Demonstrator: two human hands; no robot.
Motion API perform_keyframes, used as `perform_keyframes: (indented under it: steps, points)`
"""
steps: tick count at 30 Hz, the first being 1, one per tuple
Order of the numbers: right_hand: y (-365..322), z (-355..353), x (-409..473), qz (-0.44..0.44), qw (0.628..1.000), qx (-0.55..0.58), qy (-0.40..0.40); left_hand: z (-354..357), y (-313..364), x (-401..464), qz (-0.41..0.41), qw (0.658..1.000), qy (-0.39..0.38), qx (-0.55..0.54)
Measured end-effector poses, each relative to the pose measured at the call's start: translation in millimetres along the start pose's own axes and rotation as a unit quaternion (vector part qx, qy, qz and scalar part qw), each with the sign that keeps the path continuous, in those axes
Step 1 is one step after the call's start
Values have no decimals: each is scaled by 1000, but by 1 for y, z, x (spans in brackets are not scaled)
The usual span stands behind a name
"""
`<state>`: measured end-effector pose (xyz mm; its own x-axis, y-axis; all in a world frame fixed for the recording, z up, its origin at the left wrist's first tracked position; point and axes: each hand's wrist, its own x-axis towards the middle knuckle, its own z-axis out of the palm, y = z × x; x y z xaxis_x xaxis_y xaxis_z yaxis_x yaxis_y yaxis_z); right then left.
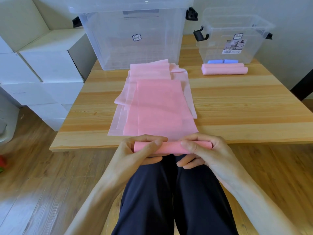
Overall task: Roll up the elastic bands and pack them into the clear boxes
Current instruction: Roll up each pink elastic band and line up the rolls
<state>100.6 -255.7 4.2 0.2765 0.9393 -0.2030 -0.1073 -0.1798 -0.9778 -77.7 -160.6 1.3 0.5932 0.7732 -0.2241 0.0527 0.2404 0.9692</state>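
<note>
At the near edge of the light wooden table (237, 102), both hands hold a partly rolled pink elastic band (171, 147). The left hand (142, 151) has its grip closed on the roll's left end, thumb on top and fingers curled beneath; the right hand (203, 150) grips the right end the same way. The band's unrolled length (159, 106) runs away across the table toward the far edge, lying over a stack of flat pale pink bands (122, 106). Near the far right corner, two finished pink rolls (224, 69) lie just in front of a small clear plastic box (235, 39) containing blue rolls (222, 61). A large clear lidded plastic box (132, 33) stands at the far edge.
</note>
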Motion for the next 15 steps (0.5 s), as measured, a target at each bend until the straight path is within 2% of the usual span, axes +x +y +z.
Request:
perform_keyframes:
  steps: [5, 15]
  points:
    - [-1, 0, -1, 9, 999, -12, -30, -2, -2, 0, 6, 1000, 16, 13]
    - [0, 0, 0, 1, 999, -20, -25, -2, -1, 0, 9, 1000, 13, 26]
